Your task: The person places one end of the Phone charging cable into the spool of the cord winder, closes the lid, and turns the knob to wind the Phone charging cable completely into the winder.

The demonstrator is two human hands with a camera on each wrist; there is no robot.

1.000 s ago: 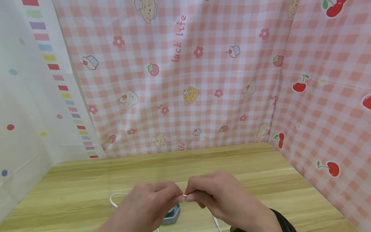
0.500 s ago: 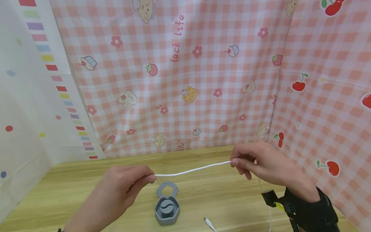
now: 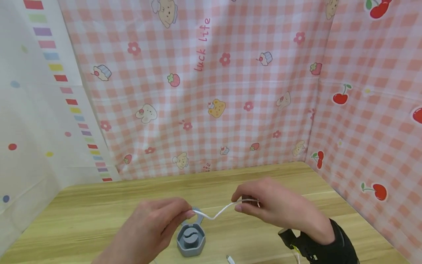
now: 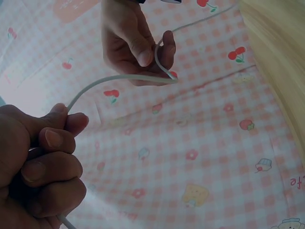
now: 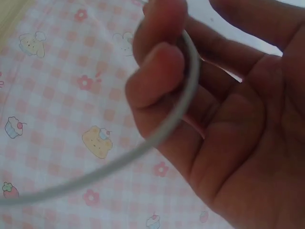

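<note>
A thin white cable (image 3: 212, 218) runs between the two hands in the head view and sags in a bend midway. My left hand (image 3: 148, 223) pinches it between thumb and forefinger, its other fingers curled in the left wrist view. In the right hand (image 3: 280, 207) the cable (image 5: 164, 129) passes behind curled fingers, while the thumb and forefinger stand apart. Below lies a grey hexagonal cable winder (image 3: 191, 252) with a curved groove in its core. Its ring-shaped lid (image 3: 199, 217) is flipped back, partly hidden by the left hand.
A white cable plug (image 3: 230, 259) lies on the wooden table (image 3: 132, 194) at the front edge of view. Checked cloth (image 3: 244, 84) hangs behind and on the right; a dotted white cloth (image 3: 33, 121) hangs on the left. A black wrist strap (image 3: 329, 244) sits on the right forearm.
The hands first moved apart, stretching the cable taut, then came closer again, and it slackened. The right thumb and forefinger have parted. The cable winder stays put.
</note>
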